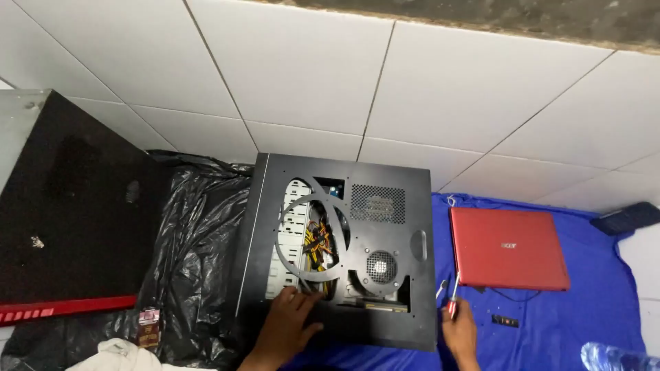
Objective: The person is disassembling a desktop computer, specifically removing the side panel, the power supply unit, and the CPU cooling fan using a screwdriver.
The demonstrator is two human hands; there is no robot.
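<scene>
A black computer case (385, 178) lies on its side in the middle, its side panel cut with a large round opening that shows cables and metal bays inside. My left hand (287, 328) rests on the case's near edge, fingers spread and touching the panel by the opening. My right hand (459, 332) is just right of the case and grips a screwdriver (453, 297) with a red handle, its shaft pointing up. The hand is over the blue cloth (591, 302).
A closed red laptop (507, 249) lies on the blue cloth to the right. A black plastic sheet (196, 247) lies left of the case, and a large black panel with a red edge (69, 206) leans at far left. White tiles behind. A small dark object (627, 218) sits far right.
</scene>
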